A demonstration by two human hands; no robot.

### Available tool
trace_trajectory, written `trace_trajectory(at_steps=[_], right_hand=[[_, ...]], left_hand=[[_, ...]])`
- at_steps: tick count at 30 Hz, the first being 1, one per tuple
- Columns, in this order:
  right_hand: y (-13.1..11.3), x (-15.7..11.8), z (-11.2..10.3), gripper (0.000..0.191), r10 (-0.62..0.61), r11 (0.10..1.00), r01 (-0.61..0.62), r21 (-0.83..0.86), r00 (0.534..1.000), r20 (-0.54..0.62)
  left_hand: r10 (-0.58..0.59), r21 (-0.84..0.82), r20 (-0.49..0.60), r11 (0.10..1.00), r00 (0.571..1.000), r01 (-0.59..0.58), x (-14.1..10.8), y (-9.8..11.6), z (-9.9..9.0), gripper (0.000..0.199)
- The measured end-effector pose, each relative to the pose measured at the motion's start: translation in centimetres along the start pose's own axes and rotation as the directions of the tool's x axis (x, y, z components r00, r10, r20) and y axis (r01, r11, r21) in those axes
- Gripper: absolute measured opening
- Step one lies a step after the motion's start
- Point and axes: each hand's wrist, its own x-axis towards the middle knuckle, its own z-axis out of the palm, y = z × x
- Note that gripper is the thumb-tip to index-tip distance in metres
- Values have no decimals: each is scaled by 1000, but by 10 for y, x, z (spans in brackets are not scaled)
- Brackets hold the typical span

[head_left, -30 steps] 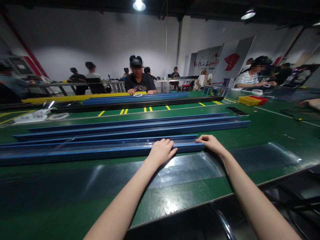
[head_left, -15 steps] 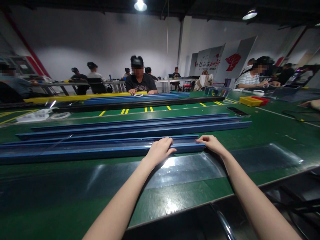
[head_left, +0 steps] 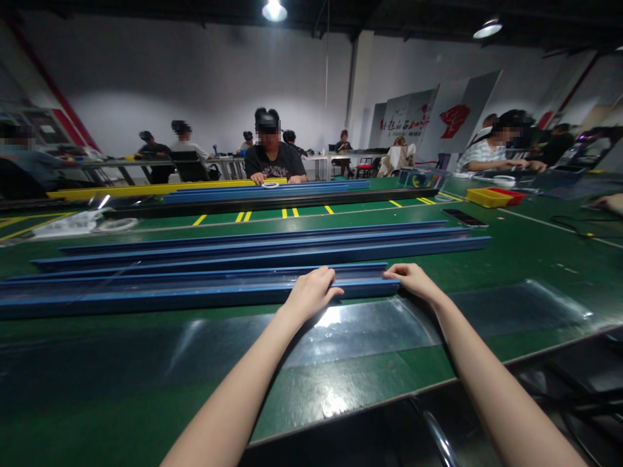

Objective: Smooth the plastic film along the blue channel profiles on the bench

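A long blue U-shaped channel (head_left: 195,298) lies across the green table, with a clear strip (head_left: 243,279) along its inside. Near its right end, my left hand (head_left: 311,292) grips the near wall, fingers over into the trough and thumb on the front. My right hand (head_left: 411,280) is at the channel's end, fingers closed and fingertips just inside the opening; what they pinch is hidden. In front of the channel a wide clear plastic sheet (head_left: 360,331) lies flat under my forearms.
More blue channels (head_left: 272,250) lie just behind. Farther back are a black channel (head_left: 302,200), a phone (head_left: 463,217), a yellow tray (head_left: 487,198) and a roll of tape (head_left: 117,224). A person (head_left: 272,155) sits opposite. The table's front edge (head_left: 389,392) runs below my arms.
My right fingertips have shifted very slightly to the right at the channel's end. My left hand and the channel look the same.
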Motion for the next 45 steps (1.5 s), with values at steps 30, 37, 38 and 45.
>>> trace_trajectory(at_steps=[30,37,38,45], right_hand=[[-7,-2,-1,33,50,998,-38,53,966,-253],[-10,-3,-1,31,72,997,-62,48,966,-248],[-10,-3,-1,31,73,997,-63,47,966,-247],[-8,-3,-2,30,52,999,-51,9,984,-172]], left_hand=[[63,174,14,983,998,-64,-5,8,6,24],[17,153,51,988,999,-25,-3,7,3,27],[12,150,57,989,998,-21,-2,6,2,27],[-9,157,88,988,996,-5,-2,6,-1,29]])
